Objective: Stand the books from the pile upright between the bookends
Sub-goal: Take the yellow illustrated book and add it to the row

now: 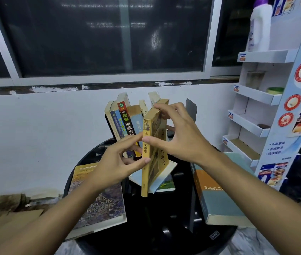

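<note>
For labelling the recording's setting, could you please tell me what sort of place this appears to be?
Likely a makeshift indoor corner, perhaps an office or stockroom: small round black table against a white wall, dark grey-framed window, white cardboard shop display stand.

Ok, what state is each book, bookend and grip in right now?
yellow book: upright, held, outside the row.
standing books: in a row, leaning left.
bookend: upright, right of the row.
writers' handbook: lying flat.
teal book: lying flat.
right grip: holds yellow book's top.
left grip: holds its spine.
</note>
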The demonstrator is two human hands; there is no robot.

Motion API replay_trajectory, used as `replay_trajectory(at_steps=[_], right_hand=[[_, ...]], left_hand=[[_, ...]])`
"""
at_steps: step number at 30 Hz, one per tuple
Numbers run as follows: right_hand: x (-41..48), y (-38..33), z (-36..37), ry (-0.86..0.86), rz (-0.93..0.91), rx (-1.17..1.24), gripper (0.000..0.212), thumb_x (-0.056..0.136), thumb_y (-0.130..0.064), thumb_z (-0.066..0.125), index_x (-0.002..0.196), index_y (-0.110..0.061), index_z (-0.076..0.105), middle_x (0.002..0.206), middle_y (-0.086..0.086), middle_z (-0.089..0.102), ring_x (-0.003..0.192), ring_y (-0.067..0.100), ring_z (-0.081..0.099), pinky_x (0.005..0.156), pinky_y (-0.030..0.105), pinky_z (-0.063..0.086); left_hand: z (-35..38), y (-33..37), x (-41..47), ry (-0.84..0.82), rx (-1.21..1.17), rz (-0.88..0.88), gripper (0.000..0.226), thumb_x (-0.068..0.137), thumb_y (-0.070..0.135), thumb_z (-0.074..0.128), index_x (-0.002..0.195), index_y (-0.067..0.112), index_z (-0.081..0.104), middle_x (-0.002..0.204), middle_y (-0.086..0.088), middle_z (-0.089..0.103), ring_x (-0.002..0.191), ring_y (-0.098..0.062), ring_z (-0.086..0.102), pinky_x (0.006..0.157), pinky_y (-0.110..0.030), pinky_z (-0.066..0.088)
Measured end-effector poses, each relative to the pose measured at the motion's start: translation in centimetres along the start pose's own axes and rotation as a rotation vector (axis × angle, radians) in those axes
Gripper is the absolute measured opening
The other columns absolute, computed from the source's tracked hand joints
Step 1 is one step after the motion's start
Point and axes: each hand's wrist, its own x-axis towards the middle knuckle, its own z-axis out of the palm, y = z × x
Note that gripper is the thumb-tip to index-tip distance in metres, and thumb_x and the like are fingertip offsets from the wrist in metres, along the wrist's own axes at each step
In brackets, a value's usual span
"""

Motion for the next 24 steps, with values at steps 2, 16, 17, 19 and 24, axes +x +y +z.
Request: replay_trajectory(at_steps=[2, 16, 17, 19, 24], right_hand=[[-0.2, -0.1, -0.5, -0.03, -0.018, 0.039, 0.076, 0.08, -0.062, 0.073, 0.145, -0.038, 0.04, 0.128, -0.012, 0.039, 0.125, -0.002, 0.046, 0.095, 0.012, 0.047], [-1.0, -1.3, -2.1, 0.044, 0.066, -0.073, 0.056, 0.089, -0.044, 0.07, 0.139, -0.035, 0.044, 0.125, -0.012, 0.055, 0.107, 0.005, 0.056, 0.089, 0.025, 0.051], [-1.1, -1.4, -1.9, 0.058, 0.074, -0.084, 0.056, 0.09, -0.044, 0.07, 0.139, -0.033, 0.044, 0.124, -0.011, 0.057, 0.108, 0.005, 0.056, 0.088, 0.025, 0.051], [-1.3, -1.5, -1.6, 0.077, 0.085, -0.112, 0.057, 0.091, -0.041, 0.07, 0.141, -0.031, 0.043, 0.126, -0.008, 0.059, 0.108, 0.006, 0.057, 0.087, 0.025, 0.052], [-1.4, -2.3, -1.4, 0.134, 0.097, -0.164, 0.052, 0.096, -0.026, 0.064, 0.144, -0.02, 0.046, 0.12, 0.001, 0.067, 0.094, 0.011, 0.062, 0.081, 0.029, 0.055]], left_hand=[[0.3, 0.1, -0.1, -0.025, -0.026, -0.002, 0.066, 0.082, 0.022, 0.079, 0.144, 0.028, 0.056, 0.131, 0.016, 0.06, 0.105, -0.012, 0.066, 0.073, -0.035, 0.064], [5.5, -0.8, -1.5, 0.013, -0.001, -0.055, 0.081, 0.078, 0.036, 0.083, 0.149, 0.042, 0.044, 0.132, 0.032, 0.05, 0.117, -0.009, 0.059, 0.068, -0.026, 0.063], [5.8, -1.1, -1.8, 0.026, 0.006, -0.055, 0.081, 0.079, 0.038, 0.082, 0.15, 0.041, 0.044, 0.133, 0.029, 0.05, 0.118, -0.009, 0.059, 0.068, -0.026, 0.063], [6.3, -1.4, -2.2, 0.052, 0.013, -0.059, 0.08, 0.078, 0.041, 0.081, 0.15, 0.041, 0.045, 0.134, 0.024, 0.052, 0.119, -0.008, 0.058, 0.069, -0.025, 0.063], [6.7, -1.3, -2.4, 0.076, 0.027, -0.06, 0.079, 0.078, 0.044, 0.079, 0.15, 0.039, 0.046, 0.134, 0.021, 0.053, 0.118, -0.007, 0.057, 0.07, -0.024, 0.062]])
